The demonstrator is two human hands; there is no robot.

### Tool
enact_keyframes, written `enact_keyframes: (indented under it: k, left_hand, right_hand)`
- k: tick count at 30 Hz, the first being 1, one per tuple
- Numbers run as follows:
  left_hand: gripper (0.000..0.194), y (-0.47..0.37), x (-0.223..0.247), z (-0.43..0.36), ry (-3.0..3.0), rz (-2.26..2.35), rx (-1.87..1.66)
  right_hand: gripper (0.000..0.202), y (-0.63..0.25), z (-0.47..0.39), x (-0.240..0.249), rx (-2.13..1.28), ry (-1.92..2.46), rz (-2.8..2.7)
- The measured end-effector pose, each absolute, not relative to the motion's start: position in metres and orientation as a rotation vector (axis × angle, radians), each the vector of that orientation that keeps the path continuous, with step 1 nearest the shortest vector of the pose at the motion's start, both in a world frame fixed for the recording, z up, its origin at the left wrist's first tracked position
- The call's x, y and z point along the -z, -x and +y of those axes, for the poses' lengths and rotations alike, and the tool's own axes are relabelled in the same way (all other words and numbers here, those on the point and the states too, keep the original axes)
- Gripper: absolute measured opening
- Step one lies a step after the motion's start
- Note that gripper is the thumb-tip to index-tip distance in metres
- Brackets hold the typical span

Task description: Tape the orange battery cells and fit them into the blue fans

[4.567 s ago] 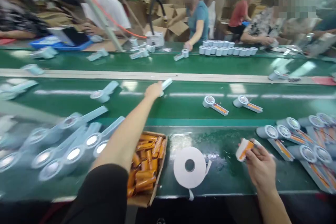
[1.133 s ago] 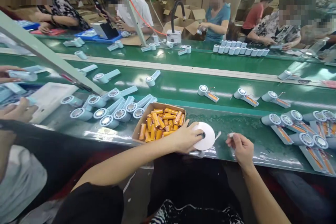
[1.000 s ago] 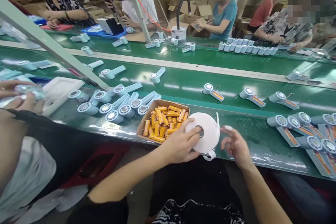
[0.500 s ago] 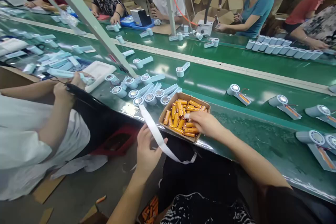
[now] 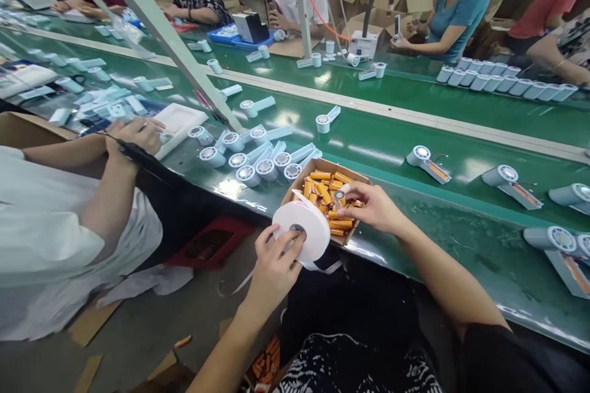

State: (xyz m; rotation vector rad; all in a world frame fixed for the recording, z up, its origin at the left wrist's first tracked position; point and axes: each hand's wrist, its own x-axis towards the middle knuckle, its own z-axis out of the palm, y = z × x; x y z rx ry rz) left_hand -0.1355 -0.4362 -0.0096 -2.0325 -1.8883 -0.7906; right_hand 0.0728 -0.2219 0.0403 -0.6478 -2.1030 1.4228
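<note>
My left hand (image 5: 279, 261) holds a white tape roll (image 5: 313, 227), its fingers at the hole in the middle. The roll's broad side faces me and covers the near left part of a cardboard box (image 5: 363, 180). Orange battery cells (image 5: 325, 191) fill the box. Over the box's right side, my right hand (image 5: 375, 206) pinches one orange cell (image 5: 340, 196) between thumb and fingers, its round end turned up. A loose strip of tape hangs below the roll.
Light blue fan units (image 5: 266, 169) cluster left of the box. More units with orange cells (image 5: 511, 184) lie on the green belt (image 5: 369, 135). A slanted metal post (image 5: 170, 43) rises at left. A co-worker's hands (image 5: 138, 135) are at the left.
The tape roll has turned from edge-on to broadside, with my left fingers now at its hole. My right hand has lifted slightly and now shows a cell in its grip.
</note>
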Motion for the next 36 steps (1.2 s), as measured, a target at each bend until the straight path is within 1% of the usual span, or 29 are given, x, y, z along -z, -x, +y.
enact_keyframes:
  k: [2,3,5,10,12,13,15,17,18,21,24,27,28,30,33,36]
  left_hand:
    - [0.055,0.132,0.008,-0.433,2.094,-1.850,0.719]
    - [0.055,0.130,0.007,-0.431,2.128,-1.826,0.689]
    - [0.054,0.125,0.005,-0.427,2.195,-1.770,0.642]
    - [0.055,0.118,-0.002,-0.417,2.308,-1.612,0.569]
    - [0.055,0.118,-0.007,-0.414,2.339,-1.558,0.527]
    - [0.055,0.118,-0.010,-0.413,2.356,-1.535,0.499]
    - [0.057,0.118,-0.017,-0.411,2.392,-1.501,0.450]
    - [0.060,0.114,-0.021,-0.408,2.402,-1.499,0.431]
    - [0.059,0.111,-0.022,-0.406,2.391,-1.506,0.437]
    - [0.051,0.093,-0.017,-0.405,2.328,-1.534,0.510]
    - [0.044,0.066,-0.004,-0.413,2.452,-1.436,0.611]
    - [0.030,0.038,0.006,-0.417,2.691,-1.136,0.658]
    - [0.028,0.030,0.008,-0.412,2.738,-1.080,0.639]
    - [0.030,0.016,0.007,-0.389,2.772,-1.129,0.536]
    - [0.031,0.002,0.005,-0.335,2.805,-1.230,0.282]
    - [0.027,-0.004,0.002,-0.287,2.911,-1.121,0.077]
  right_hand:
    - [0.049,-0.090,-0.235,-0.048,-1.478,0.703,-2.031]
    - [0.050,-0.096,-0.240,-0.052,-1.483,0.718,-2.012]
    - [0.047,-0.104,-0.244,-0.057,-1.461,0.745,-1.990]
    - [0.044,-0.113,-0.242,-0.063,-1.277,0.817,-2.073]
    - [0.042,-0.119,-0.240,-0.064,-1.272,0.836,-2.127]
    - [0.041,-0.122,-0.239,-0.063,-1.321,0.840,-2.139]
    - [0.044,-0.127,-0.241,-0.057,-1.523,0.844,-2.065]
    - [0.052,-0.125,-0.251,-0.045,-1.724,0.849,-1.804]
    - [0.056,-0.121,-0.259,-0.037,-1.755,0.859,-1.614]
    - [0.059,-0.103,-0.291,-0.012,-1.572,0.902,-1.063]
    - [0.047,-0.106,-0.299,-0.005,-1.379,0.894,-0.819]
    - [0.039,-0.154,-0.258,-0.027,-1.078,0.778,-0.731]
    - [0.036,-0.175,-0.239,-0.037,-0.951,0.710,-0.683]
    - [0.035,-0.215,-0.203,-0.053,-0.842,0.642,-0.662]
    - [0.053,-0.249,-0.186,-0.055,-0.930,0.722,-0.760]
    - [0.069,-0.267,-0.215,-0.030,-1.051,0.916,-0.781]
